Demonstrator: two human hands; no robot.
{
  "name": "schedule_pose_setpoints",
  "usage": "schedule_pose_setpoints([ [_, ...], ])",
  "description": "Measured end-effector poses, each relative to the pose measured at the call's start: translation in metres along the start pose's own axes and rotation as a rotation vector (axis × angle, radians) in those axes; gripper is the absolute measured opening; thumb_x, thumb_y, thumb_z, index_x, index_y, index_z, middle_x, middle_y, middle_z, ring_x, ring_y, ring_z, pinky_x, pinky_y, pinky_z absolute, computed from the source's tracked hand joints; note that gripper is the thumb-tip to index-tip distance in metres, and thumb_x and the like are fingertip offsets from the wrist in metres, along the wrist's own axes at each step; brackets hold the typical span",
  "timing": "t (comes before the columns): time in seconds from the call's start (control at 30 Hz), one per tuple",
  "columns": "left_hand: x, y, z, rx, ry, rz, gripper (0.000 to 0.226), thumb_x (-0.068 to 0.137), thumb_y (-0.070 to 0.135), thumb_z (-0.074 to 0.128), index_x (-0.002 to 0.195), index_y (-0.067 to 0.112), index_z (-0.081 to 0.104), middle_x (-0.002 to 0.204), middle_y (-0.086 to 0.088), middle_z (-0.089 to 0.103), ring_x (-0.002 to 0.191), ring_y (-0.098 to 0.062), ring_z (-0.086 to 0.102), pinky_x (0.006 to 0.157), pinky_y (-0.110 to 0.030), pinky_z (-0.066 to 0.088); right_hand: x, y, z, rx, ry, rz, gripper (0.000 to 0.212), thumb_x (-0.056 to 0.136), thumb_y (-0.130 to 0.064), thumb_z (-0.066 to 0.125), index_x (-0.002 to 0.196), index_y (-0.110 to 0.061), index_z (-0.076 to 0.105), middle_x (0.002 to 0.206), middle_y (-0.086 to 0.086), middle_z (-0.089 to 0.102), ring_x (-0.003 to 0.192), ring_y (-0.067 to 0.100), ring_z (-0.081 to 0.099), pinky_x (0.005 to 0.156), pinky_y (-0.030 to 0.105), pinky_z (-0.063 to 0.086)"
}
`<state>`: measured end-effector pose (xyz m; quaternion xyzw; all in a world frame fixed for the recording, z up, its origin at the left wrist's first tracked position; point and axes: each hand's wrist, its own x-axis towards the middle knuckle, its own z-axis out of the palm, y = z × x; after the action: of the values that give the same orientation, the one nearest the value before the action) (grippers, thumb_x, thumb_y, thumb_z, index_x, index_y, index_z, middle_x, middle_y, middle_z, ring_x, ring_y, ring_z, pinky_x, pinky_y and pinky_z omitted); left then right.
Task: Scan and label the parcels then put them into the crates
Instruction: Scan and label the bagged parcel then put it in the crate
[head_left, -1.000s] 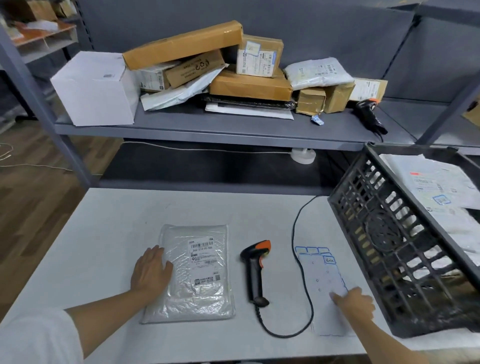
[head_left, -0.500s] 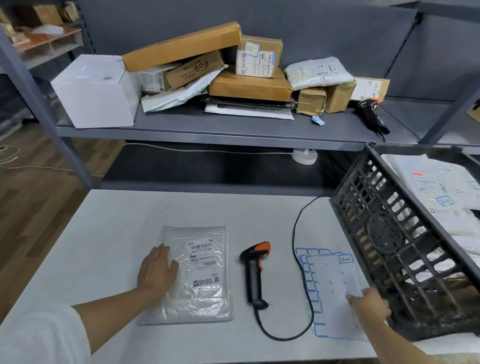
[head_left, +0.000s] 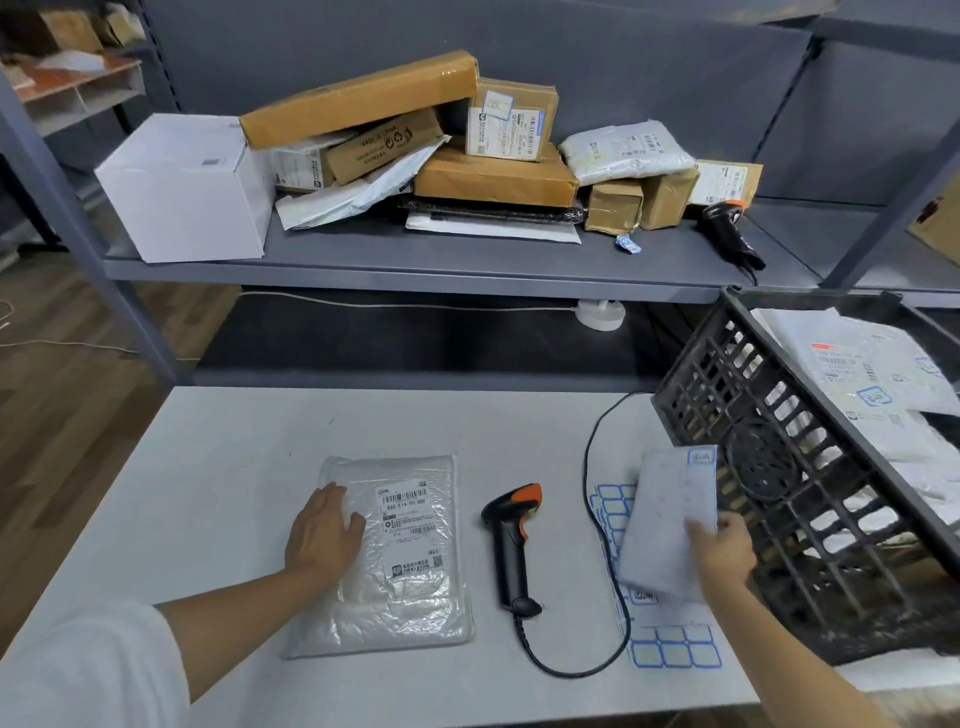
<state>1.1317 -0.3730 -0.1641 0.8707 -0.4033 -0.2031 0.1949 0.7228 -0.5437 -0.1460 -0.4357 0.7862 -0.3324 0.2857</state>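
Observation:
A clear plastic parcel (head_left: 395, 561) with a white barcode label lies flat on the white table (head_left: 218, 467). My left hand (head_left: 322, 535) rests flat on its left part, fingers straight. A black and orange barcode scanner (head_left: 511, 540) lies to the right of the parcel, its cable looping round. My right hand (head_left: 722, 548) pinches a nearly used-up label sheet (head_left: 670, 519) and holds it tilted above another sheet of blue-framed labels (head_left: 670, 644). A black plastic crate (head_left: 810, 499) with white parcels inside stands tilted at the right.
The grey shelf (head_left: 467, 265) behind the table carries a white box (head_left: 182, 187), several brown cartons and poly bags, and a second scanner (head_left: 727, 228). A white round plug (head_left: 602, 314) and cord lie under the shelf. Wood floor shows at the left.
My right hand has lifted the top label sheet off the table and tilted it up, uncovering the sheet of blue-framed labels beneath. My left hand stayed on the parcel.

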Motion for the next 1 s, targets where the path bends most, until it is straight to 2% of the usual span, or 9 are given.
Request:
schedule_pose_setpoints([
  [0.13, 0.0, 0.009, -0.003, -0.14, -0.016, -0.02, 0.049, 0.096, 0.025, 0.045, 0.143, 0.012, 0.034, 0.151, -0.005, 0.033, 0.138, -0.023, 0.033, 0.111, -0.035, 0.03, -0.022, -0.05, 0.023, 0.228, -0.121, -0.038, 0.022, 0.085, -0.011, 0.069, 0.099, -0.002, 0.054, 0.106, 0.023, 0.063, 0.084, 0.026, 0.055, 0.076, 0.038, 0.045],
  [0.27, -0.004, 0.024, -0.008, -0.394, -0.028, -0.062, 0.044, 0.099, 0.028, 0.044, 0.14, 0.013, 0.038, 0.143, -0.007, 0.044, 0.13, -0.027, 0.042, 0.104, -0.035, 0.034, -0.079, -0.075, 0.065, 0.295, -0.431, -0.047, 0.02, 0.083, -0.007, 0.07, 0.096, 0.0, 0.058, 0.089, 0.017, 0.063, 0.069, 0.022, 0.057, 0.055, 0.023, 0.048],
  [0.4, -0.001, 0.038, -0.016, -0.782, -0.073, -0.216, 0.04, 0.097, 0.041, 0.043, 0.121, 0.011, 0.052, 0.118, -0.005, 0.06, 0.106, -0.025, 0.057, 0.087, -0.031, 0.045, -0.14, -0.072, 0.107, 0.337, -0.766, 0.052, 0.025, 0.083, -0.011, 0.072, 0.1, 0.003, 0.061, 0.098, 0.013, 0.065, 0.078, 0.026, 0.067, 0.063, 0.031, 0.054],
  [0.47, 0.0, 0.044, -0.023, -0.994, -0.146, -0.325, 0.037, 0.096, 0.043, 0.046, 0.106, 0.009, 0.057, 0.1, -0.01, 0.066, 0.085, -0.026, 0.061, 0.071, -0.032, 0.05, -0.163, -0.069, 0.125, 0.324, -0.835, 0.075, 0.028, 0.082, -0.012, 0.074, 0.102, 0.003, 0.061, 0.098, 0.016, 0.069, 0.081, 0.03, 0.069, 0.07, 0.036, 0.058],
  [0.57, -0.005, 0.039, -0.029, -1.056, -0.248, -0.396, 0.025, 0.091, 0.033, 0.06, 0.095, 0.009, 0.063, 0.085, -0.011, 0.068, 0.068, -0.026, 0.065, 0.058, -0.029, 0.053, -0.187, -0.068, 0.141, 0.287, -0.907, 0.085, 0.032, 0.08, -0.013, 0.076, 0.104, -0.001, 0.059, 0.098, 0.016, 0.071, 0.084, 0.029, 0.069, 0.075, 0.036, 0.058],
  [0.63, -0.008, 0.029, -0.029, -1.082, -0.277, -0.396, 0.016, 0.085, 0.017, 0.068, 0.098, 0.008, 0.065, 0.092, -0.014, 0.071, 0.075, -0.028, 0.068, 0.062, -0.032, 0.056, -0.197, -0.067, 0.147, 0.251, -0.966, 0.063, 0.028, 0.08, -0.012, 0.076, 0.099, -0.003, 0.057, 0.093, 0.013, 0.07, 0.076, 0.023, 0.069, 0.067, 0.029, 0.057],
  [0.73, -0.01, 0.014, -0.027, -1.125, -0.272, -0.414, 0.023, 0.08, 0.005, 0.071, 0.102, 0.008, 0.066, 0.1, -0.018, 0.071, 0.085, -0.033, 0.069, 0.073, -0.04, 0.057, -0.206, -0.068, 0.149, 0.2, -1.018, 0.015, 0.025, 0.081, -0.009, 0.074, 0.095, -0.007, 0.052, 0.084, 0.007, 0.066, 0.063, 0.012, 0.065, 0.054, 0.019, 0.05],
  [0.83, -0.013, 0.005, -0.027, -1.135, -0.266, -0.414, 0.026, 0.079, 0.0, 0.07, 0.104, 0.006, 0.066, 0.1, -0.019, 0.071, 0.087, -0.035, 0.069, 0.075, -0.042, 0.057, -0.204, -0.068, 0.151, 0.164, -1.011, -0.063, 0.041, 0.081, -0.012, 0.075, 0.112, -0.01, 0.047, 0.096, 0.009, 0.062, 0.08, 0.018, 0.063, 0.072, 0.028, 0.055],
  [1.0, -0.016, -0.005, -0.026, -1.131, -0.383, -0.391, 0.033, 0.078, -0.002, 0.069, 0.11, 0.005, 0.066, 0.104, -0.019, 0.071, 0.098, -0.038, 0.067, 0.09, -0.054, 0.051, -0.189, -0.083, 0.154, 0.153, -0.995, -0.224, 0.049, 0.085, -0.016, 0.071, 0.127, -0.024, 0.048, 0.096, 0.008, 0.065, 0.083, 0.018, 0.064, 0.081, 0.035, 0.055],
])
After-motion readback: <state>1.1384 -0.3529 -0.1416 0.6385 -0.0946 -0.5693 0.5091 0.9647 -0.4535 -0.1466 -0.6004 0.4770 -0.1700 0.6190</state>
